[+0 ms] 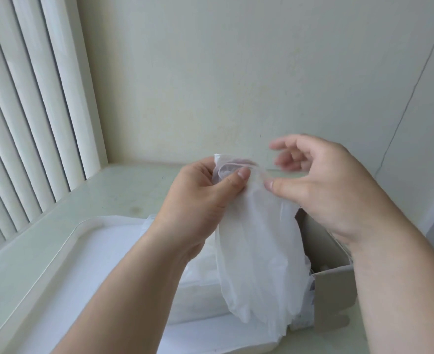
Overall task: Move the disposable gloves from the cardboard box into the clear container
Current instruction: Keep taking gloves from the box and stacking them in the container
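- My clear container [57,241] lies nearest on the worktop [124,190], with a stack of gloves [198,290] inside it.
- The cardboard box [336,290] stands open just to its right.
- Above both, my left hand [198,200] pinches the cuff of a translucent glove [259,251], which hangs down.
- My right hand [320,182] touches that glove with the thumb only. Its fingers are loosely spread and blurred.
- Farthest back, vertical blinds [32,98] hang on the left.
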### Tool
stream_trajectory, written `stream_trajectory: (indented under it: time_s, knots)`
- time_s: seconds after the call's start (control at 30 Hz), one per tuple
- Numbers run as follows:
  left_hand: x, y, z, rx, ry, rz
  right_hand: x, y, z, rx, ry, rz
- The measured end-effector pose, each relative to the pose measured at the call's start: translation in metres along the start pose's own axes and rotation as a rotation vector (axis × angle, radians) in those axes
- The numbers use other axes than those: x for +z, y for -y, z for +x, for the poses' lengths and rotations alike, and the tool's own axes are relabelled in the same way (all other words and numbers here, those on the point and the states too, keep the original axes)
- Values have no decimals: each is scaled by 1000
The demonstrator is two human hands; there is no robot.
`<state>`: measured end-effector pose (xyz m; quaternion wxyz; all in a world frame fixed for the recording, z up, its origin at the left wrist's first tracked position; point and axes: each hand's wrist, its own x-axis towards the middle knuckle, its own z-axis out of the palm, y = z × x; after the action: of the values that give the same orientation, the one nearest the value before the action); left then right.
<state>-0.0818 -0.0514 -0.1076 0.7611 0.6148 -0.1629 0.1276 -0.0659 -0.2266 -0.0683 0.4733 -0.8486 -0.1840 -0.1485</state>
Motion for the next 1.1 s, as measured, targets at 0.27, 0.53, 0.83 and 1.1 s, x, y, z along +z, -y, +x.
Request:
stream_trajectory:
  time_s: [0.27, 0.53, 0.83, 1.1]
  knots:
    - [6, -16, -4, 136, 87, 67, -16, 11, -9, -82, 362, 273]
    - [0, -6, -12, -167, 588, 136, -20, 29, -17, -56, 266, 607]
    - [-64, -23, -8, -414, 255, -33, -14, 17, -4, 170, -7, 646]
    - [-95, -22, -11, -601, 13, 521, 40, -22, 4, 281, 121, -131]
